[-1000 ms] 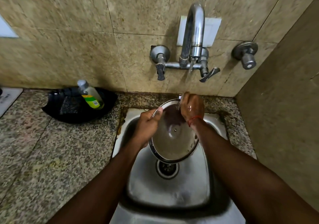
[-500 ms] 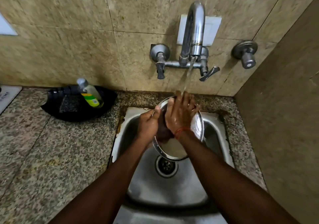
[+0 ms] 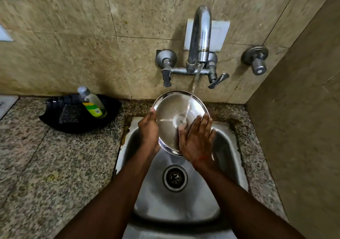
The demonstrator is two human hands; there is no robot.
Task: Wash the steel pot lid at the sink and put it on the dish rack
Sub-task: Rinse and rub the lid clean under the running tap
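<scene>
Tiled wall at the far side, speckled stone counter on the left and a strip on the right, steel sink set into it with the drain in the middle. Curved tap on the wall above the sink, water stream running down onto the lid. Black tray on the counter far left of the sink, a bottle with a green-yellow label leaning in it, a dark scrub pad beside the bottle. Steel pot lid is held over the far end of the sink, tilted up, inner face toward the camera. Left hand grips the lid's left rim, fingers curled behind it. Right hand flat and spread wide, palm pressed on the lid's near right part, holding nothing. Red thread on the right wrist
</scene>
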